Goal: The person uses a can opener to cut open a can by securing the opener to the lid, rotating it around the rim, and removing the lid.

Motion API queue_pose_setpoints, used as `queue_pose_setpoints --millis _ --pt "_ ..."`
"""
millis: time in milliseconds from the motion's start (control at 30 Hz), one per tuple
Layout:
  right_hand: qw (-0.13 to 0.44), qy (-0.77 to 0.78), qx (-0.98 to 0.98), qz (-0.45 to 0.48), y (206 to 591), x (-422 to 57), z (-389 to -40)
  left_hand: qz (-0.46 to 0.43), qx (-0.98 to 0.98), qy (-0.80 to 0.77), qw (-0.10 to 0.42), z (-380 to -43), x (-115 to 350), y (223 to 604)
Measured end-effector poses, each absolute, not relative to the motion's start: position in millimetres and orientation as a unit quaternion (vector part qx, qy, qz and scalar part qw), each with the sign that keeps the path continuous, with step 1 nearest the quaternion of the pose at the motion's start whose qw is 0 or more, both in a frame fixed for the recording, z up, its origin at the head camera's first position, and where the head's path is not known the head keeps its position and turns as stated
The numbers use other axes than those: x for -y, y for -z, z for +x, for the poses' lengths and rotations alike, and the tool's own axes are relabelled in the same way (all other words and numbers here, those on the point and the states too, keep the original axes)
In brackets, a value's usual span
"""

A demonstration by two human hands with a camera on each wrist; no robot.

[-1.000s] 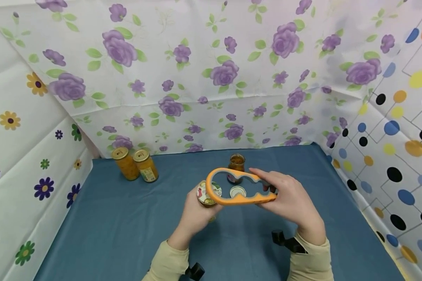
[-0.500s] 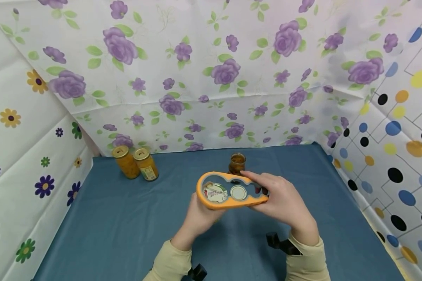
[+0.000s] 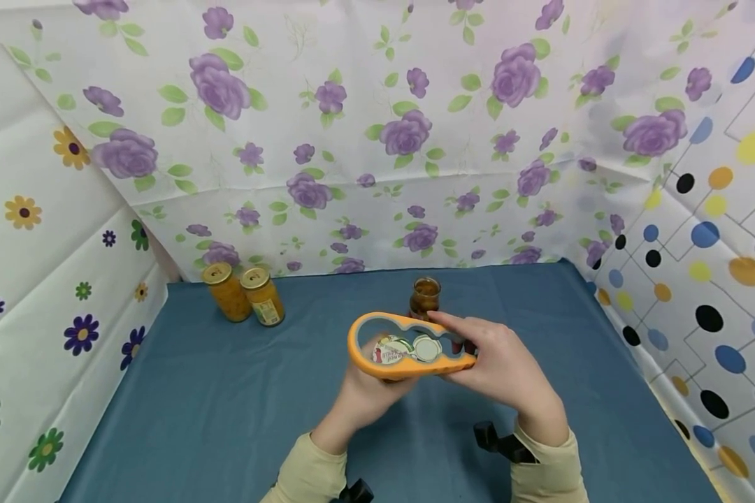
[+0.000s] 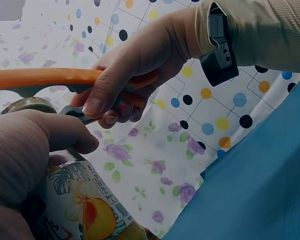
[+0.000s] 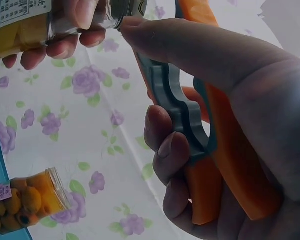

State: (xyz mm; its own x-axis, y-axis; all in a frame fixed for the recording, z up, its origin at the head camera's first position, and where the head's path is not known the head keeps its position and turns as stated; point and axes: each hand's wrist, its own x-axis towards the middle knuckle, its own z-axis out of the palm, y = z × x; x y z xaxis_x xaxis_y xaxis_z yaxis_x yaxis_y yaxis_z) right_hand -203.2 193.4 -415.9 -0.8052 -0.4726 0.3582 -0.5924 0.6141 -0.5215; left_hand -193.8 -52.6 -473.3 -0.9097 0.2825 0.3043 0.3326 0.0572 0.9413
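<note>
Shifted left since one second ago, the orange and grey plastic jar opener [image 3: 415,366] now overlaps the patterned lid of a labelled glass jar [image 3: 389,349], which has moved slightly right.

Head view: the person's right hand [image 3: 503,360] grasps the opener's handles at its right end. The left hand [image 3: 368,399] holds the labelled jar below the loop; the jar's lid shows through it. Also visible through the opening is a small round white lid [image 3: 427,347]. Beyond the opener stands a lidless brown-looking glass jar [image 3: 425,296]. Further left, two yellow-filled glass jars with gold lids [image 3: 263,300] stand side by side on the blue-cloth worktop [image 3: 195,405].

Left wrist view: left fingers curl round the jar, whose label shows a cut yellow fruit. Its lid sits beneath the opener's bar; whether they touch is unclear. The right thumb and fingers grip the handles.

Right wrist view: right fingers wrap the orange handles, near the grey scalloped inner edges. At lower left, the lidless jar shows round orange-brown pieces inside.
</note>
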Motion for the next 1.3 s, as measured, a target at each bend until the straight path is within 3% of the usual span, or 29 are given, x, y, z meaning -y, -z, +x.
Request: queue_pose_setpoints --millis 567,1300 --pt "0.078 -0.301 0.908 0.279 416 -188 -198 -0.223 0.739 0.636 -0.003 -192 49 474" --pt "0.061 -0.290 0.896 0.331 410 -179 -189 -0.225 0.765 0.603 0.031 -194 52 478"
